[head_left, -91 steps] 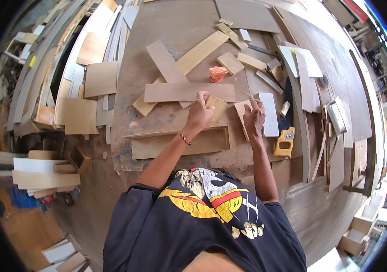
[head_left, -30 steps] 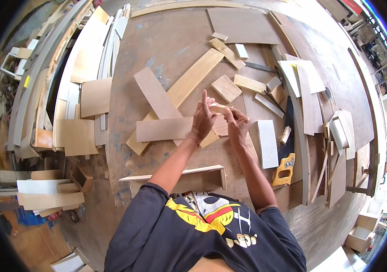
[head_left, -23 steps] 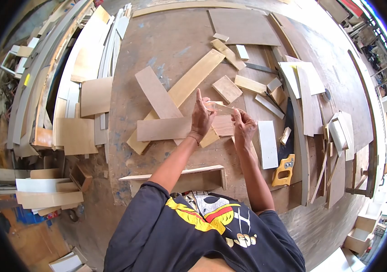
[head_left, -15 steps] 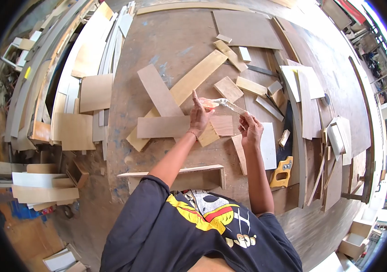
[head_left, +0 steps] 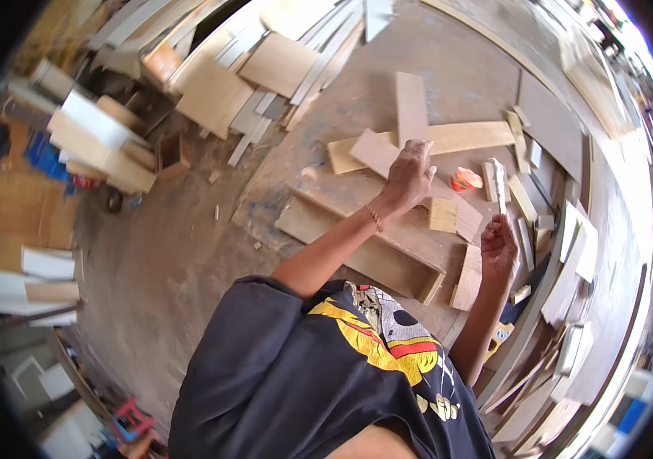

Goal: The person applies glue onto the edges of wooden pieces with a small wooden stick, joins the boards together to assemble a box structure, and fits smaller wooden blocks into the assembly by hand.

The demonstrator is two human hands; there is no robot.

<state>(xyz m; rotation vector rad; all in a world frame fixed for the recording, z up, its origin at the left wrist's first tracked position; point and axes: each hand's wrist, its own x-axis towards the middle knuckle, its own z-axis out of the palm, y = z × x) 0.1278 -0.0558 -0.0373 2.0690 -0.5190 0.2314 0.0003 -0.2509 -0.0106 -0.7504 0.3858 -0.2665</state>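
Observation:
In my right hand (head_left: 499,249) I grip a thin, flat stick (head_left: 499,187) that points away from me, its far end coated in something white. My left hand (head_left: 410,176) has its fingers curled together above the crossed boards; whether anything is in them is hidden. An orange-red crumpled wrapper or packet (head_left: 465,180) lies on the table between my hands. Near my left hand, a short pinkish board (head_left: 372,153) lies across a longer yellowish board (head_left: 472,136). A small wood block (head_left: 443,215) sits below the packet.
An open wooden box or drawer (head_left: 357,245) rests at the table's near edge. A yellow-handled saw (head_left: 501,336) lies by my right forearm. Plywood sheets (head_left: 215,96) are stacked on the left, and offcuts (head_left: 571,252) lie along the right side.
My left hand has let go of the orange-red packet, which now lies on the table, and has moved away to its left. The stick in my right hand now points upright. The view has turned left.

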